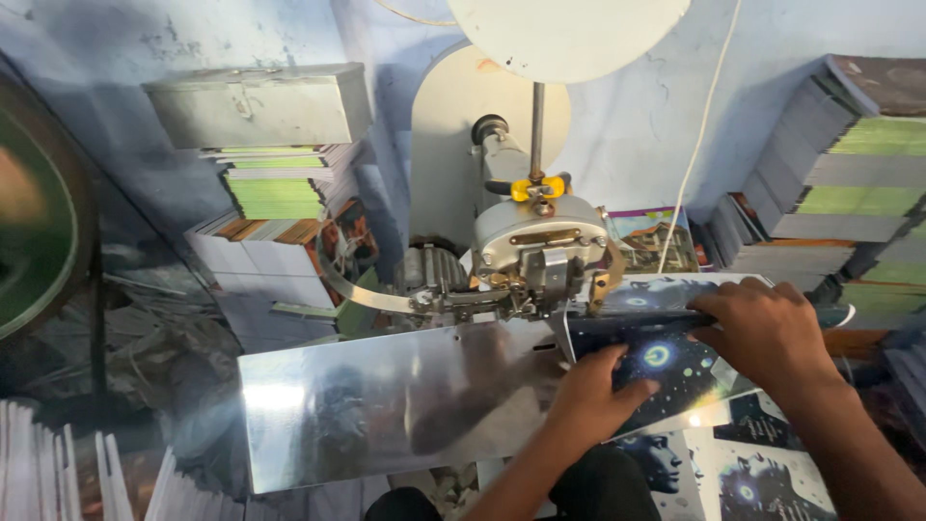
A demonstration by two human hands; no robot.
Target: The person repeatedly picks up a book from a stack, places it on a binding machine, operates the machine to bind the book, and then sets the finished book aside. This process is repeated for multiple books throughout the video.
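Booklet held under the stitcher head

My left hand (593, 396) and right hand (767, 333), fingers spread flat, press the dark booklet (666, 362) steady, with the stitching head (540, 251) at eleven o'clock.

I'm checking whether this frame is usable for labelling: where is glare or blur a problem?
Head view: glare on the shiny metal plate, brightest at its left; a smaller highlight on the dark booklet cover under the left hand and right hand; the edges look stretched and soft, with the left corner dark; the stitching machine is sharp.
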